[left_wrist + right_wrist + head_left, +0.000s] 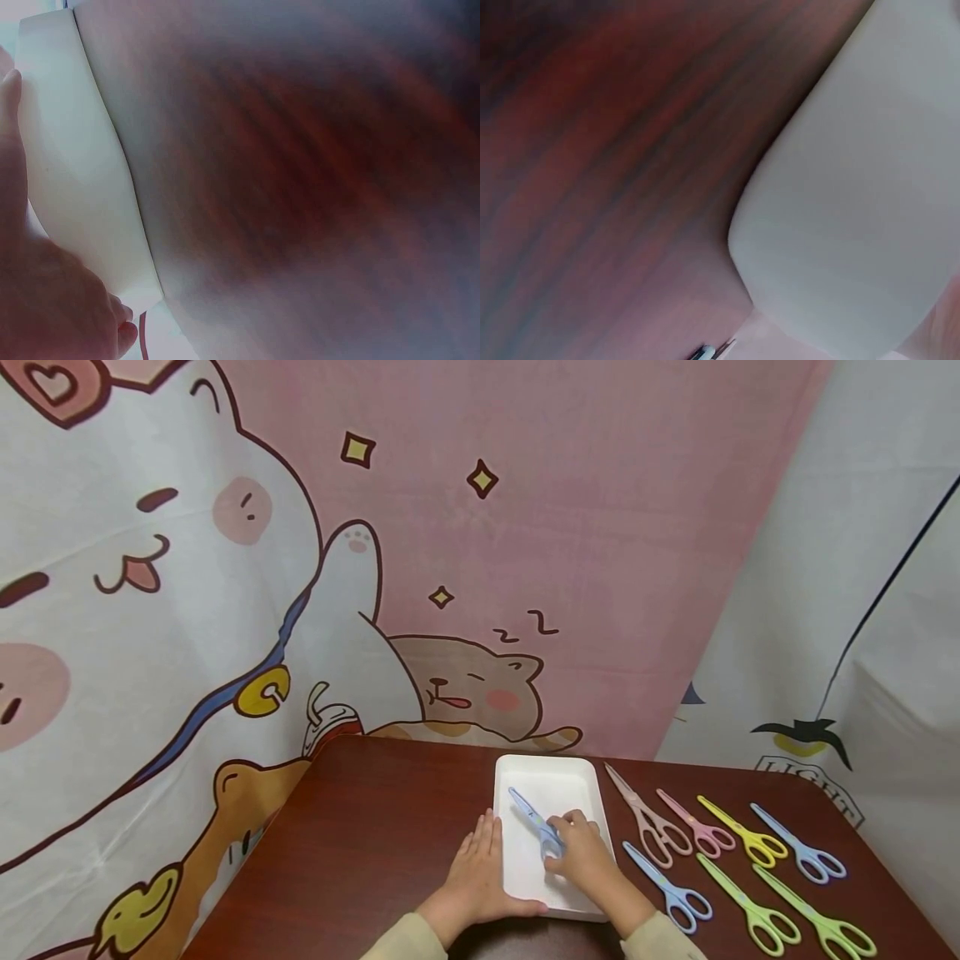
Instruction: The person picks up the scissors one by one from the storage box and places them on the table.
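A pair of blue scissors (529, 810) lies slantwise over the white tray (517, 768), blades toward the tray's far left. My right hand (588, 860) grips its handles with curled fingers, which partly hide them. Along the tray's left side rests my left hand (476, 872), fingers straight and thumb stretched by the near edge. In the left wrist view, that hand (52, 300) touches the tray's outer wall (75, 165). The right wrist view is mostly filled by the tray wall (840, 210) and tabletop; the scissors are out of sight there.
Right of the tray lie several scissors on the dark red table (375, 827): pale pink (637, 806), pink (686, 818), yellow (731, 822), blue (787, 835), another blue (660, 878), green (735, 889) and another green (802, 906). A cartoon-printed cloth (600, 568) hangs behind the table.
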Motion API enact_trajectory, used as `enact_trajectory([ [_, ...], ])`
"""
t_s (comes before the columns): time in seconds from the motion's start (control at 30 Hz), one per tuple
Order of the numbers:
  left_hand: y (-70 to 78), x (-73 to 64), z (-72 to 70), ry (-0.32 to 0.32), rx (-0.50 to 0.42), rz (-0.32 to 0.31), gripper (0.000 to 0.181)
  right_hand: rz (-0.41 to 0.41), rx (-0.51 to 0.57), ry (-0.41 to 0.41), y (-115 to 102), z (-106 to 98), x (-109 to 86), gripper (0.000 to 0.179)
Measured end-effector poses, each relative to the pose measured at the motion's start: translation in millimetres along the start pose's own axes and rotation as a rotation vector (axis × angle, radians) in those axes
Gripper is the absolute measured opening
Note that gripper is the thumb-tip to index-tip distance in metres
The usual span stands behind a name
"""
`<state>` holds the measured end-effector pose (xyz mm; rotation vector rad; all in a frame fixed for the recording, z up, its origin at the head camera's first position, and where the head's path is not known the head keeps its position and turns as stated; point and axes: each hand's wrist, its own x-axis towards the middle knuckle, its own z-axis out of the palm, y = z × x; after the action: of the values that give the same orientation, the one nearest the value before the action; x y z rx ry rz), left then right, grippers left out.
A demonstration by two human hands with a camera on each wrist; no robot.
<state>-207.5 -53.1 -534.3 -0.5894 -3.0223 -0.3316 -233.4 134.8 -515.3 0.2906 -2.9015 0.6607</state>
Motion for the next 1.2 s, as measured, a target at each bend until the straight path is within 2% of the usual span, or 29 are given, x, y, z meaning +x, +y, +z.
enact_trajectory([
  [0.27, 1.1, 0.7, -1.9, 0.002, 0.001, 0.005, 0.14, 0.001, 0.017, 0.027, 6, -5, -0.2, 0.053],
  [0.57, 2.6, 0.1, -7.1, -0.037, 0.011, -0.003, 0.14, 0.011, 0.029, 0.034, 12, -12, -1.4, 0.054],
  [0.83, 1.8, -0.1, -8.1, -0.031, 0.011, -0.003, 0.139, 0.042, 0.048, 0.033, 18, -18, -3.6, 0.054],
  [1.03, 2.1, 0.3, -7.2, -0.047, 0.005, -0.011, 0.14, 0.022, 0.057, 0.076, 28, -19, -4.6, 0.054],
  [1.2, 2.3, 0.9, -7.4, -0.055, 0.013, -0.014, 0.141, 0.028, 0.075, 0.076, 29, -29, -6.3, 0.053],
])
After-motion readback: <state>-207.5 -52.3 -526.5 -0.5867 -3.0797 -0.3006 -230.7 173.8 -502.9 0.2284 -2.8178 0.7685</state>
